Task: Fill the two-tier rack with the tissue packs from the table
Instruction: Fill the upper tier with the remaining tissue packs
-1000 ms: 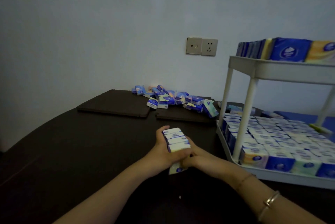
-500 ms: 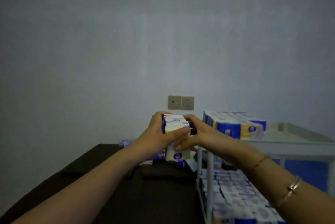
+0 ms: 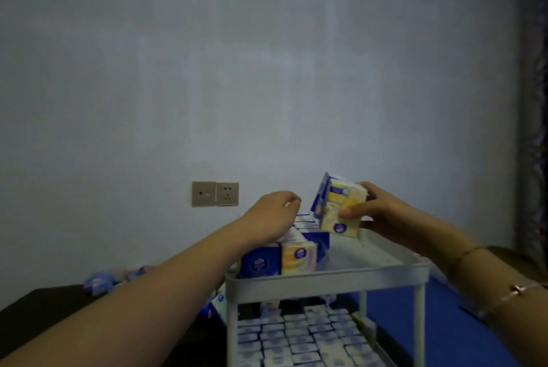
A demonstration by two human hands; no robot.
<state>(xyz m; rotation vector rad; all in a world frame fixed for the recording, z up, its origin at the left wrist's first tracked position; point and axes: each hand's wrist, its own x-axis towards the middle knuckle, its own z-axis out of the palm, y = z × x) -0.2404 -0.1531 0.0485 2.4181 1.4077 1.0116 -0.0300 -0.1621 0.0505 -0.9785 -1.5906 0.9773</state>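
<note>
The white two-tier rack (image 3: 326, 279) stands in front of me. Its lower tier is packed with rows of tissue packs (image 3: 302, 340). On the upper tier a row of packs (image 3: 278, 257) stands along the left side. My right hand (image 3: 375, 212) grips a small stack of tissue packs (image 3: 338, 206), tilted, above the upper tier. My left hand (image 3: 271, 215) rests over the row on the upper tier with loosely curled fingers; whether it holds anything is hidden. Loose packs (image 3: 100, 280) lie on the dark table at the left.
A double wall socket (image 3: 215, 193) sits on the grey wall behind the rack. The dark table (image 3: 35, 304) extends to the left. A blue surface (image 3: 444, 331) lies to the right of the rack. A dark curtain (image 3: 533, 129) hangs at the far right.
Both hands carried the stack from the table up to the upper tier. The stack is now in my right hand alone, and my left hand has moved onto the row on the tier.
</note>
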